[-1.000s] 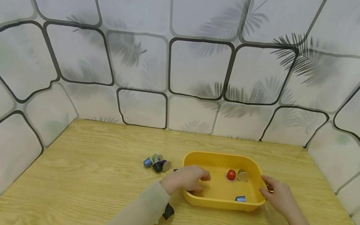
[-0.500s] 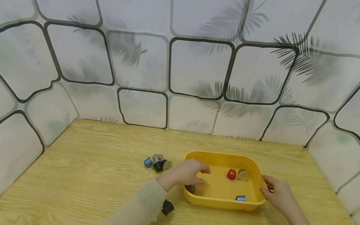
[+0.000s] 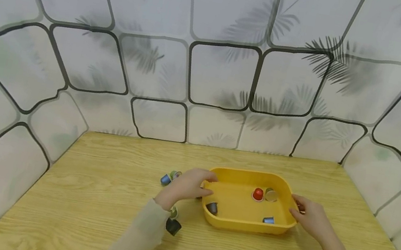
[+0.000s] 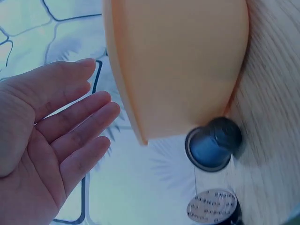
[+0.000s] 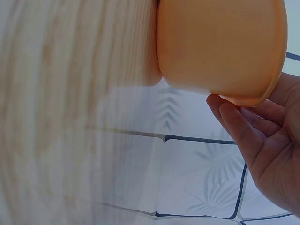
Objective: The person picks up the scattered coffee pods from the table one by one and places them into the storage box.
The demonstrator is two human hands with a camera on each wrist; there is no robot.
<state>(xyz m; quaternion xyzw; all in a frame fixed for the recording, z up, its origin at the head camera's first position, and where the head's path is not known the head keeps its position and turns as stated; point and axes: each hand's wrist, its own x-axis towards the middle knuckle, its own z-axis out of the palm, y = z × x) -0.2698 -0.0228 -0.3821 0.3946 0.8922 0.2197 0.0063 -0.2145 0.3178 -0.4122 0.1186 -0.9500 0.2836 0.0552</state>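
the left hand is released, its fingers loosely spread just off the left end of the one yellow tray; the right hand grips the tray's rim at the opposite end. four capsules lie inside: a red capsule just beside a tan-lidded capsule at the far right, a blue capsule near the right front, and a dark capsule in the near left corner. past the left hand, a second blue capsule and a green capsule show; how many others the hand covers, i cannot tell. the tray sits right of centre on the wood-grained worktop, closer to its back edge than its front. pale walls with grey rounded outlines and leaf prints rise along the back, left and right edges. the left wrist view adds a glossy capsule by the tray's outer wall and a print-lidded capsule; the right wrist view shows fingers beneath the rim.
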